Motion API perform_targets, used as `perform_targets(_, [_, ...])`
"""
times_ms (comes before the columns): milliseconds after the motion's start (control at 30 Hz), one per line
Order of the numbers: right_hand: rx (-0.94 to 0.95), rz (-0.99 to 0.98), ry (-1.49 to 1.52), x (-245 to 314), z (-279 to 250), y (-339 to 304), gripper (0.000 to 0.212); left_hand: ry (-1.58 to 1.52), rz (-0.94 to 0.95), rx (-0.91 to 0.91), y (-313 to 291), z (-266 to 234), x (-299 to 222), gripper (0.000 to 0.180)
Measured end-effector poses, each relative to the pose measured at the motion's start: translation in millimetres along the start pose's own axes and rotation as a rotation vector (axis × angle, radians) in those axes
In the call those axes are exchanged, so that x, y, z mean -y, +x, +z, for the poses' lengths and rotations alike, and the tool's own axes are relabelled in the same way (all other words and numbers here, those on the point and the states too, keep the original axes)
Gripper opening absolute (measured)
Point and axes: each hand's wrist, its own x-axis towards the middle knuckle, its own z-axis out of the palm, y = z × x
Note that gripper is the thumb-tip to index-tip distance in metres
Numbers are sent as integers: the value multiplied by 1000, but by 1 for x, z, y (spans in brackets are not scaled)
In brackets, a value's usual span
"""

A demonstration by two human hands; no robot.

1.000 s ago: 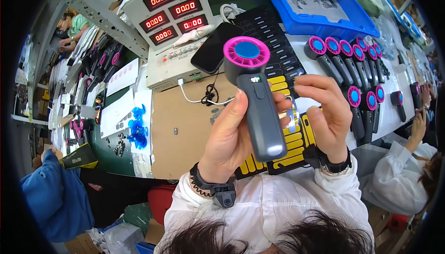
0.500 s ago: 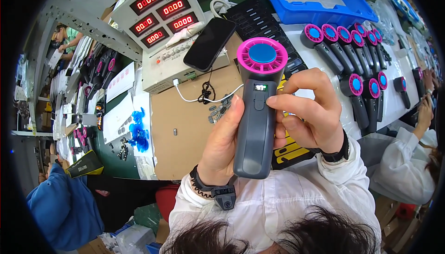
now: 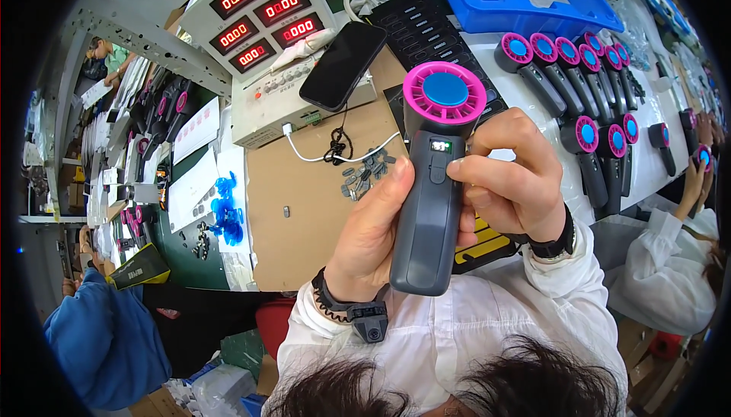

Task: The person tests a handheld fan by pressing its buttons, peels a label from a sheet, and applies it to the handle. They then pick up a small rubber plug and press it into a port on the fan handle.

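A dark grey handheld fan (image 3: 425, 219) with a pink grille and blue centre is held upright in front of my chest. Wrapped around its handle from the left is my left hand (image 3: 371, 226), thumb along the side. My right hand (image 3: 514, 177) is curled against the other side, a fingertip touching the button (image 3: 438, 169) below a small lit display (image 3: 440, 146). Some right fingers are partly hidden behind the handle. Small grey pieces (image 3: 358, 181) lie scattered on the brown board (image 3: 293, 211) beyond my left hand.
A meter box with red digits (image 3: 266, 25) stands at the back, a black phone (image 3: 343, 67) leaning on it. Several more fans (image 3: 586, 143) lie to the right, below a blue tray (image 3: 525, 13). Blue plastic pieces (image 3: 227, 215) sit at left. Co-workers sit on both sides.
The fan and both hands have shifted slightly to the right, uncovering more of the small grey pieces. My grip looks the same. At far right, a co-worker's hand now has a fan by it.
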Motion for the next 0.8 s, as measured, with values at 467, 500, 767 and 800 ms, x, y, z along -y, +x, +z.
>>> perform_targets(467, [-328, 668, 69, -26, -21, -57, 11, 82, 104, -127, 5, -47, -16, 49])
perform_targets(500, [-190, 797, 32, -26, -23, -66, 12, 159, 145, -188, 2, -54, -19, 49])
perform_targets(767, [285, 952, -377, -7, 21, -106, 20, 293, 214, -355, 8, -80, 9, 47])
perform_targets(800, [306, 929, -466, -7, 25, -106, 20, 274, 187, -357, 10, -84, 15, 46])
